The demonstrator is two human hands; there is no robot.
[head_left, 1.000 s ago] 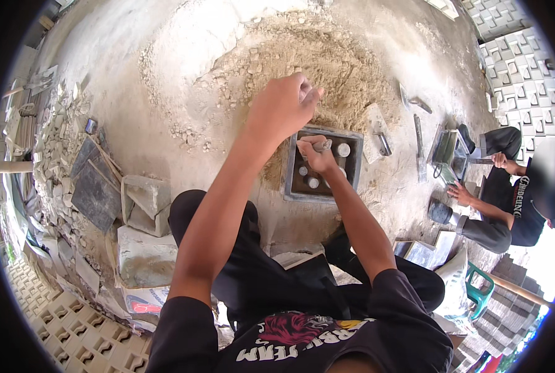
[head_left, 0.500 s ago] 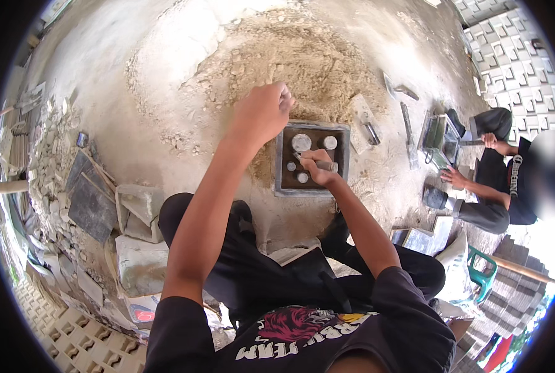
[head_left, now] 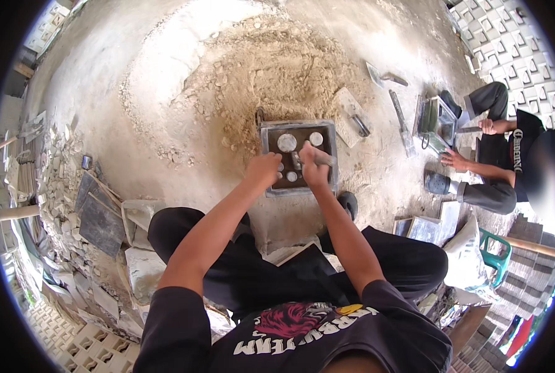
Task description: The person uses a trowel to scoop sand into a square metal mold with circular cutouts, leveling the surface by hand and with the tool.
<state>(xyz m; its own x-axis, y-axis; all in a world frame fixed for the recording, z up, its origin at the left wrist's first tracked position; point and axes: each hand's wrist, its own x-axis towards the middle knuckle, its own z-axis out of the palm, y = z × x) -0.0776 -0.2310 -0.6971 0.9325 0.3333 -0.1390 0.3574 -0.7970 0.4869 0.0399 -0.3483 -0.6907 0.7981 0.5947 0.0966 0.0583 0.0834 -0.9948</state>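
Observation:
A square grey mould box (head_left: 297, 191) lies on the ground before me, filled with brown material. Round grey discs of several sizes sit in it, the largest disc (head_left: 286, 143) at its upper left. My left hand (head_left: 266, 168) is at the box's left edge, fingertips closed around a small grey disc (head_left: 280, 167). Over the middle of the box, my right hand (head_left: 315, 163) is wrapped around a short grey stick-like tool (head_left: 324, 161); motion blurs it, so its exact kind is unclear. A small grey block (head_left: 296, 160) shows beside that hand.
Loose sandy soil (head_left: 271, 68) is heaped beyond the box. To the right lie a plastering float (head_left: 353, 118), a trowel (head_left: 384, 77) and a long flat bar (head_left: 402, 123). A co-worker (head_left: 498, 155) sits at the right with a metal-framed box (head_left: 438, 124). Broken slabs (head_left: 100, 214) lie left.
My left hand has come down from above the box's upper left corner to the small disc at its left side. My right hand stays over the box with the tool, raised slightly. The view has shifted a little.

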